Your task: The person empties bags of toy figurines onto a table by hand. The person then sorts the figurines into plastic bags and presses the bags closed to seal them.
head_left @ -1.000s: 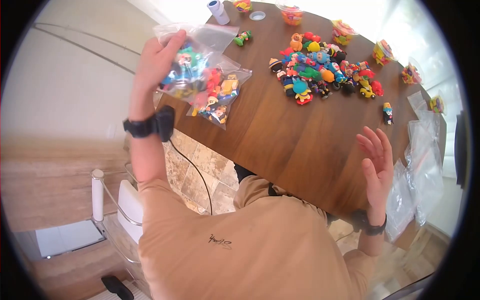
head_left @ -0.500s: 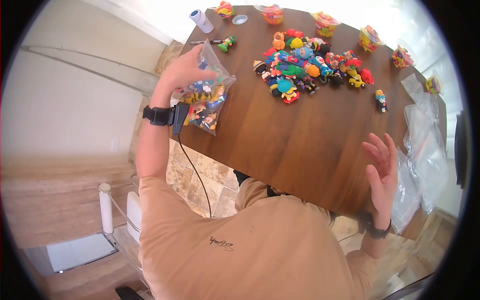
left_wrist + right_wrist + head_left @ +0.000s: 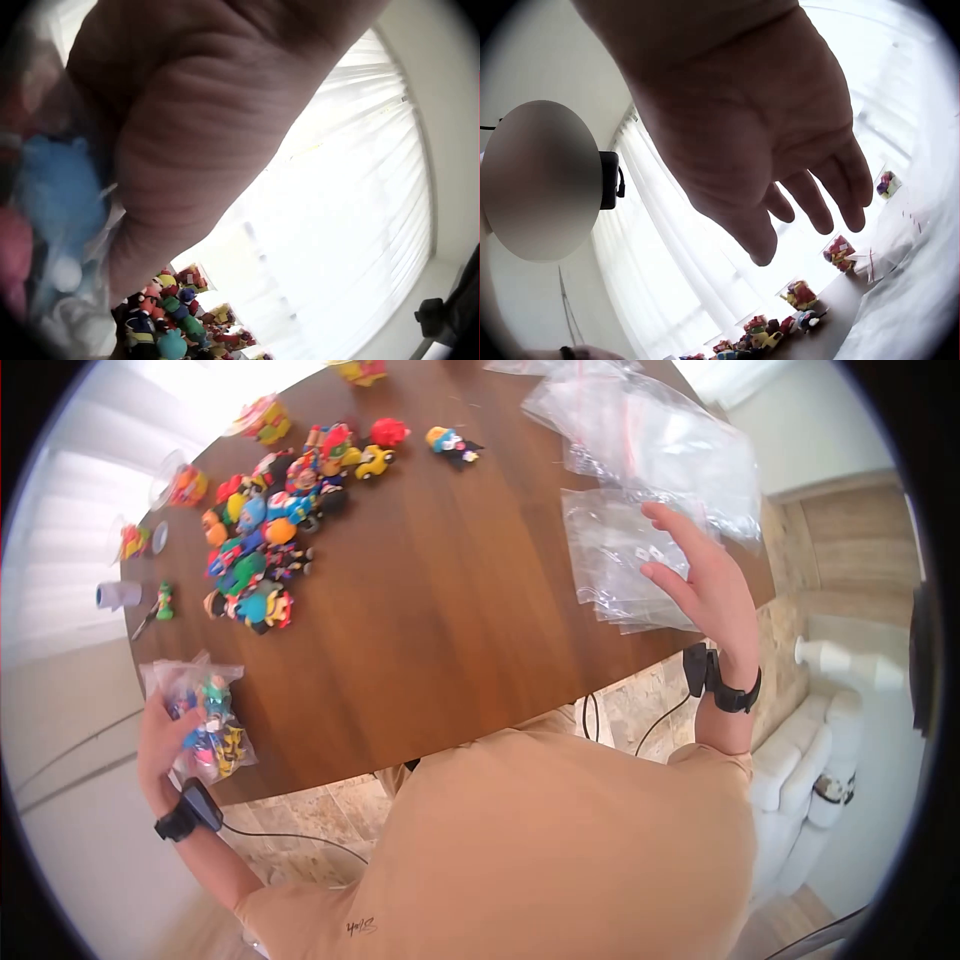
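While curtains (image 3: pixel 360 172) glow, a brown table (image 3: pixel 430 620) bears toys (image 3: pixel 279 532).

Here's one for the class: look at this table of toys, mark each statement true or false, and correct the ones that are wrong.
1. The left hand touches a clear bag of toys. True.
2. The right hand grips a toy. False: its fingers are spread and it holds nothing.
3. A yellow car lies at the edge of the pile of toys. True.
4. The green figure lies in the middle of the pile. False: it is apart from the pile, near the white cylinder.
5. The flat clear bags are on the person's left. False: they are on the person's right.
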### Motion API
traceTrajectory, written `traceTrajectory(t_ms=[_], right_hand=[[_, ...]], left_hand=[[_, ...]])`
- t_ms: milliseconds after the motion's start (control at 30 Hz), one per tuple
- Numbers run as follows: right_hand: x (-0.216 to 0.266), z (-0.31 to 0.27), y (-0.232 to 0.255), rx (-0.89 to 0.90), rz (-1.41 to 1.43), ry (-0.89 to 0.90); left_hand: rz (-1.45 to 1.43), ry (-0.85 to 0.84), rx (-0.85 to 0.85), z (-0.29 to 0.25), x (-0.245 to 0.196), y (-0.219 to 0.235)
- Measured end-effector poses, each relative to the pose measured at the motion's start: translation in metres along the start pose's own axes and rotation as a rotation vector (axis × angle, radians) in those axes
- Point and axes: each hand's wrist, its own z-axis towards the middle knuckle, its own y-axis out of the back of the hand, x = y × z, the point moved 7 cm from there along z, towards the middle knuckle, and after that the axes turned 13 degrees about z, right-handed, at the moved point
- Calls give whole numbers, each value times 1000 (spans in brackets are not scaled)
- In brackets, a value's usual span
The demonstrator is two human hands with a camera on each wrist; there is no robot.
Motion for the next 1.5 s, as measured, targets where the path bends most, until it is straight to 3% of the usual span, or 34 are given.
traceTrajectory(t_ms=[67,100,133,167,233,267,333,367,467,500,633,700,767,833,867,933,967,1033,1067,1100,1167,1267,1333,1400,1467,1500], right_hand=[[-13,-4,0,104,-181,-10],[-20,-7,-3,99,-182,-19],[-20,-10,-13,150,-210,65],[-17,-12,-24,202,-237,154],[-11,-15,-40,223,-251,197],[-15,-15,-51,242,-299,199],[-12,-11,-66,273,-322,247],[-18,-10,-63,250,-307,241],[-20,-9,-63,256,-226,226],[-20,-9,-61,253,-194,171],[-12,-10,-63,254,-182,276],[-21,-7,-58,179,-100,126],[-21,-4,-57,157,-96,144],[-29,-1,-45,9,-68,-5],[-25,-2,-44,12,-71,3],[-18,-7,-18,-262,-59,-31],[-11,-10,-13,-261,-66,-25],[26,-23,5,-398,307,270],[54,-28,4,-414,288,384],[70,-29,-6,-414,280,389],[123,-35,-37,-243,328,762],[182,-19,-130,229,115,937],[185,-19,-191,406,135,975],[191,-24,-222,503,120,966],[189,-25,-231,677,116,924],[184,-22,-226,682,105,930]], left_hand=[[110,49,-19,0,6,-6],[186,124,-132,-4,7,-4],[260,202,-245,-8,7,-1],[260,201,-242,-12,-6,-10],[538,-154,-711,-38,-74,-3],[550,-143,-717,-41,-79,-8],[694,-238,-540,-40,-79,-34],[892,-193,-400,-32,-68,-52],[907,-182,-599,-26,-52,-61],[921,-142,-604,-25,-48,-57],[804,-183,-646,-32,-44,-56],[779,-174,-664,-38,-41,-57],[736,-183,-600,-41,-38,-58],[725,-171,-616,-43,-35,-53],[719,-162,-599,-42,-32,-52],[703,-153,-586,-43,-33,-52],[824,-156,-601,-44,-39,-53],[937,-154,-614,-51,-55,-55],[875,-208,-688,-58,-74,-55],[809,-262,-762,-64,-91,-58],[255,-481,-677,-66,-112,-75],[-881,-415,-97,-46,-127,-124],[-970,-403,-50,-33,-137,-146],[-1060,-389,13,-23,-132,-162],[-729,-251,-136,-10,-114,-165],[-739,-257,-143,-8,-109,-166]])
